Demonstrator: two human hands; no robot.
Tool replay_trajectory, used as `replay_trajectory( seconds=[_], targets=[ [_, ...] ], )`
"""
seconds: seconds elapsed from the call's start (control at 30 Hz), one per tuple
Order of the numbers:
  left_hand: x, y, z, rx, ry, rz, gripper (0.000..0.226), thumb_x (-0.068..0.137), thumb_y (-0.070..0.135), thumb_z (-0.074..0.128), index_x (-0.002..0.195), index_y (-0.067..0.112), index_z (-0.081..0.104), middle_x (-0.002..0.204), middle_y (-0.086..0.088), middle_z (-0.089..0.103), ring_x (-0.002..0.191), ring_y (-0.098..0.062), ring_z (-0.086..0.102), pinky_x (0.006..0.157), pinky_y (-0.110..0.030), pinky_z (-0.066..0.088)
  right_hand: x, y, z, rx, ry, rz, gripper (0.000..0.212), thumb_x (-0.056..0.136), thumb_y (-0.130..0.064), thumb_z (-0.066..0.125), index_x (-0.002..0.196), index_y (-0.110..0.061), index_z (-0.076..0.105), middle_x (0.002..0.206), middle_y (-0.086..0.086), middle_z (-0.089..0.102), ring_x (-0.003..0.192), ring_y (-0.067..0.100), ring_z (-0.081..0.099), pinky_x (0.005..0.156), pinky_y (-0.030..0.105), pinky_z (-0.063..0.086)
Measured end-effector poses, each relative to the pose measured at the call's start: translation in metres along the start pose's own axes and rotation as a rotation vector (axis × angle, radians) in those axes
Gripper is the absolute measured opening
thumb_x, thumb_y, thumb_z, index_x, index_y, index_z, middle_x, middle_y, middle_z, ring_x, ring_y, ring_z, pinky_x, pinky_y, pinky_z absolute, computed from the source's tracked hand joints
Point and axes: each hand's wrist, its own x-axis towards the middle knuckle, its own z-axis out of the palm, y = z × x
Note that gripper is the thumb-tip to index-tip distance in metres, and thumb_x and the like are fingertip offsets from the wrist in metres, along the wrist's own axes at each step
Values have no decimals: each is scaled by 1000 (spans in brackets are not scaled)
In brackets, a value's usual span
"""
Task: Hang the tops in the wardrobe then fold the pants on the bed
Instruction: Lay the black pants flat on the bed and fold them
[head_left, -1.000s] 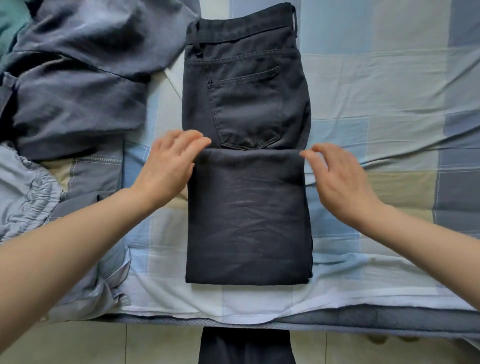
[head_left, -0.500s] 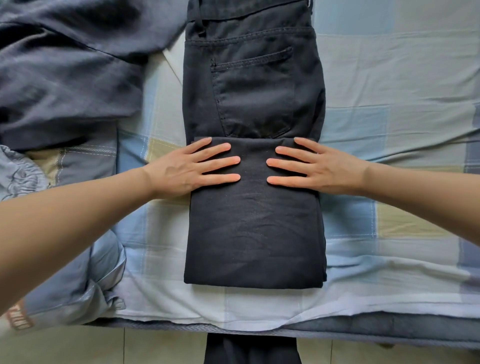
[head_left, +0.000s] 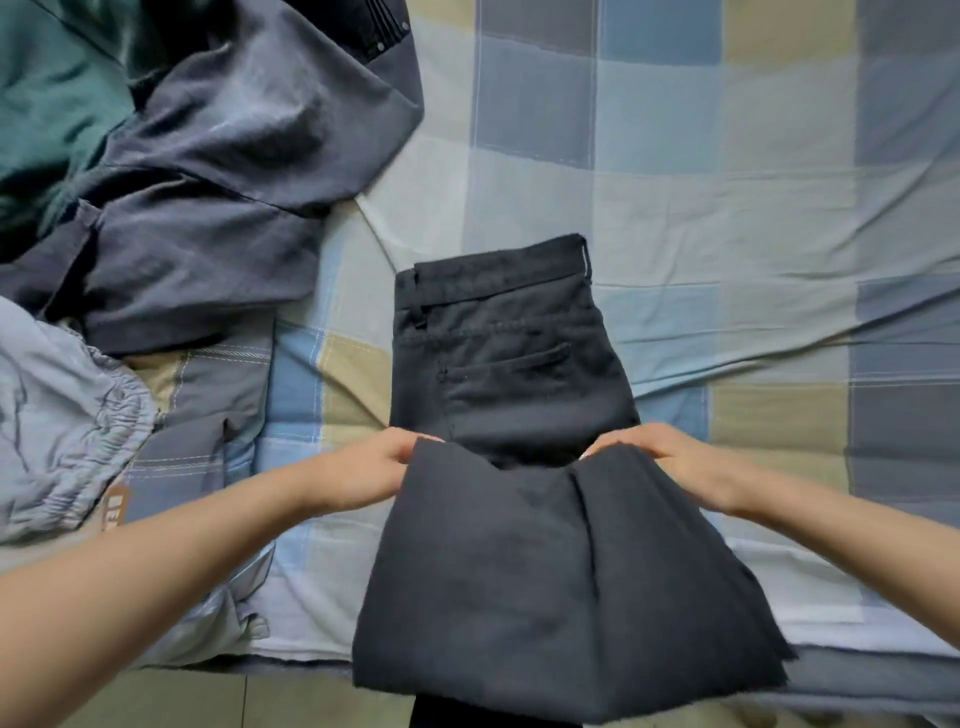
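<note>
Black pants (head_left: 511, 364) lie on the checked bed sheet (head_left: 727, 208), waistband away from me and back pocket up. Their folded leg part is lifted off the bed toward me, hanging between my hands. My left hand (head_left: 379, 467) grips the left corner of that fold. At the right corner my right hand (head_left: 670, 460) grips the same edge. Most of my fingers are hidden behind the cloth.
A heap of clothes fills the left: dark grey-blue pants (head_left: 208, 197), a teal garment (head_left: 47, 98) and a light blue piece with an elastic waist (head_left: 62, 415). The bed's front edge (head_left: 857, 675) runs along the bottom, floor tiles below.
My hands were pressing flat on the folded legs. They have since taken hold of the fold's upper edge and lifted it off the bed. The view has shifted so the waistband shows.
</note>
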Motion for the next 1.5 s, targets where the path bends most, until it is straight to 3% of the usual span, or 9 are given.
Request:
replay_trajectory(
  seconds=[0.03,0.07,0.1,0.2,0.43,0.67,0.93,1.23,1.5],
  targets=[
    [3,0,3,15,397,-116,37,91,36,42,75,36,75,73,4,72,65,-19,67,70,-38,51,2,3,5,-23,384,190,35,91,-29,38,79,-7,62,92,13,66,84,22,56,89,67,38],
    [0,-6,3,3,649,-230,44,91,45,39,65,30,71,61,-5,64,52,-25,58,62,-43,43,1,3,6,8,610,365,44,97,-31,29,75,-5,57,83,19,60,77,26,52,66,60,24],
    [3,-12,4,-189,644,-302,40,87,54,47,74,25,70,65,-11,64,54,-25,56,62,-45,39,1,5,6,196,551,430,46,100,-35,31,79,-8,61,82,18,58,74,27,51,84,68,45],
    [2,-32,6,-518,322,-210,31,88,43,67,116,28,63,109,7,73,98,-12,68,78,-30,49,4,8,3,449,215,347,26,95,-46,50,97,-26,67,92,-8,70,84,11,61,68,23,48],
    [-16,-57,54,-512,626,-69,27,90,7,67,110,23,66,104,14,74,99,2,67,78,-10,50,-9,24,33,426,339,153,25,96,-23,56,118,-34,57,115,-17,66,105,-4,60,86,14,47],
    [-34,-78,82,-354,714,-252,13,84,15,75,93,23,70,93,9,74,87,-2,66,83,-22,52,-26,45,57,408,311,357,21,90,-15,63,111,-15,64,108,4,70,106,22,63,90,34,51],
    [11,-60,66,-413,790,-208,50,90,37,65,133,25,46,127,7,61,120,-12,56,106,-40,44,21,21,62,287,699,235,69,93,-46,51,149,-21,19,152,2,32,138,17,34,114,39,29],
    [-2,-13,88,-319,1126,-244,42,89,41,64,124,20,54,117,6,66,105,-14,58,85,-28,41,7,-3,69,66,807,396,50,98,-44,40,138,-14,33,131,14,56,117,38,51,91,43,40],
    [-120,68,113,-291,1113,-116,46,87,42,67,128,26,54,117,15,65,108,-8,60,89,-21,42,-134,-84,63,193,832,308,26,101,-30,41,122,-17,47,95,-3,62,86,19,57,62,30,34]
  ],
)
